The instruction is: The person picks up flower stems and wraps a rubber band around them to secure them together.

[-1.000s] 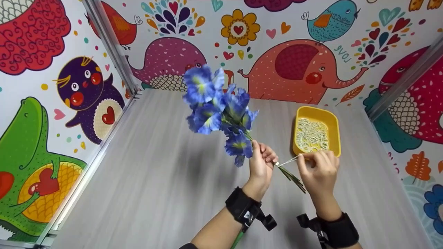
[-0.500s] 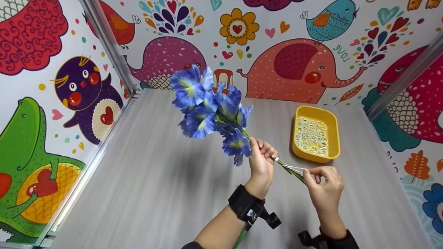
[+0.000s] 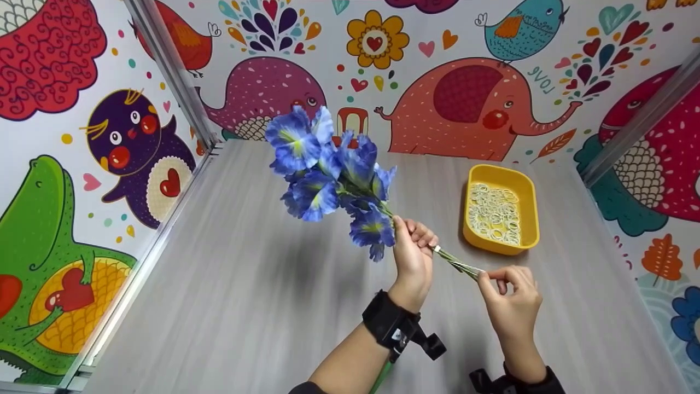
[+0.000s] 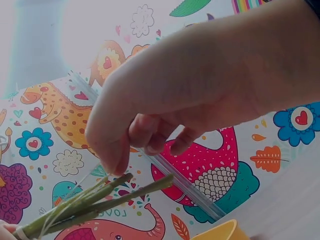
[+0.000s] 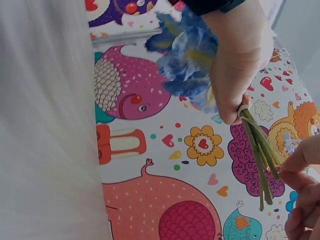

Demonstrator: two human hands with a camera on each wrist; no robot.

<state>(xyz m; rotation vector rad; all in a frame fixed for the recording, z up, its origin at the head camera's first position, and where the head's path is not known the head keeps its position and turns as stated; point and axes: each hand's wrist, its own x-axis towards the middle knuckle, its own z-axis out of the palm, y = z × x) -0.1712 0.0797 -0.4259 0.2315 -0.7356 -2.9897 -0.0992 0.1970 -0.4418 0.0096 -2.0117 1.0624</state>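
My left hand [image 3: 411, 256] grips a bunch of blue irises [image 3: 311, 194] by the stems, blooms pointing to the upper left. Just below that fist, a whitish rubber band [image 3: 436, 249] is wound round the green stems [image 5: 256, 142]. Part of the band stretches along the stems to my right hand [image 3: 513, 298], whose thumb and forefinger pinch its end close to the stem tips. In the left wrist view the right hand [image 4: 165, 95] hangs over the cut stem ends [image 4: 125, 192]. Only a bit of the left hand shows in that view's corner.
A yellow tub [image 3: 528, 219] with many pale rubber bands [image 3: 495, 213] stands behind the right hand on the grey wood-grain table [image 3: 229, 284]. Printed panels with cartoon animals [image 3: 454, 109] enclose the table at the back and sides.
The right hand has moved down and toward me, pulling the band from out beside the stems to along them, near their ends. The bunch has shifted slightly left.
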